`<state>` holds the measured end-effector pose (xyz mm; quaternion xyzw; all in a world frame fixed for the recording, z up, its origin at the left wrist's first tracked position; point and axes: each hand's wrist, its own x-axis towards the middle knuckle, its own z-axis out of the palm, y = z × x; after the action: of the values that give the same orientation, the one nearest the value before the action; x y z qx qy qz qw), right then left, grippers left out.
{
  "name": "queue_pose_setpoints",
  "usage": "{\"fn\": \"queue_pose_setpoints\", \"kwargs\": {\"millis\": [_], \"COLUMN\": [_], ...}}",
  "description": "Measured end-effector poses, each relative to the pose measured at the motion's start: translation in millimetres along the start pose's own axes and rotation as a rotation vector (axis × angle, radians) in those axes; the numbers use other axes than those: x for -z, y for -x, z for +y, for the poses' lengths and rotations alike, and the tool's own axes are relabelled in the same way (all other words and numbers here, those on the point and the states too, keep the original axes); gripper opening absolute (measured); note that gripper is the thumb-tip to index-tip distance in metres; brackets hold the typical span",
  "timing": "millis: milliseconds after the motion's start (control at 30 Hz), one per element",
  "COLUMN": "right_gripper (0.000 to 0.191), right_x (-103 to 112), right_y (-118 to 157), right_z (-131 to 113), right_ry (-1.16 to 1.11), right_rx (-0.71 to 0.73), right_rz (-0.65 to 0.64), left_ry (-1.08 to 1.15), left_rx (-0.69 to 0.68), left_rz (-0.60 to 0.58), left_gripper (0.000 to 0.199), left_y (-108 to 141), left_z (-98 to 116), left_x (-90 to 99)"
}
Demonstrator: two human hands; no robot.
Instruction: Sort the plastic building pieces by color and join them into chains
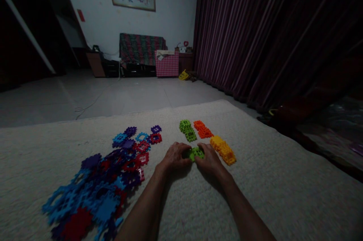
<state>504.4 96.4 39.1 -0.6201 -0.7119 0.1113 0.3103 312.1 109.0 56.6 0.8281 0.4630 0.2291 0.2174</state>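
Note:
Green toothed building tiles [196,153] lie between my two hands on the pale quilted cover. My left hand [177,156] has its fingers and thumb curled round their left side. From the right, my right hand [209,158] grips them with thumb and fingers. How many tiles are between the hands is hard to make out. Just beyond lies a row of green tiles [187,130], leaning on one another. Beside it is an orange row [203,129], and a yellow row [223,149] runs close to the right hand.
A loose heap of blue, purple and red tiles [104,188] spreads over the cover [272,180] at the left. Past its far edge is a tiled floor [136,95] with a thin cord. Dark curtains [244,33] hang at the right.

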Motion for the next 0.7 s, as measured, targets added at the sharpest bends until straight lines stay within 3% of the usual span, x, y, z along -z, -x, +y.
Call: {"fn": "queue_pose_setpoints", "kwargs": {"millis": [200,367,533,700], "right_gripper": [0.049,0.048,0.051,0.05], "right_x": [-4,-18,-32,-40], "right_y": [-6,-26,-49,-51], "right_z": [0,1,6,10], "right_ry": [-0.104,-0.125,-0.08,-0.068], "right_rx": [0.005,0.056,0.116,0.153], "right_rz": [0.147,0.271,0.307,0.347], "left_ry": [0.024,0.011,0.066,0.198], "left_rx": [0.061,-0.021,-0.028,0.0], "left_rz": [0.085,0.093,0.102,0.153], "left_gripper": [0.042,0.034,0.032,0.033], "left_y": [-2,-5,-8,-11], "left_z": [-7,-15,-19,-21], "left_x": [-3.7,-6.3,-9.0,-10.2]}}
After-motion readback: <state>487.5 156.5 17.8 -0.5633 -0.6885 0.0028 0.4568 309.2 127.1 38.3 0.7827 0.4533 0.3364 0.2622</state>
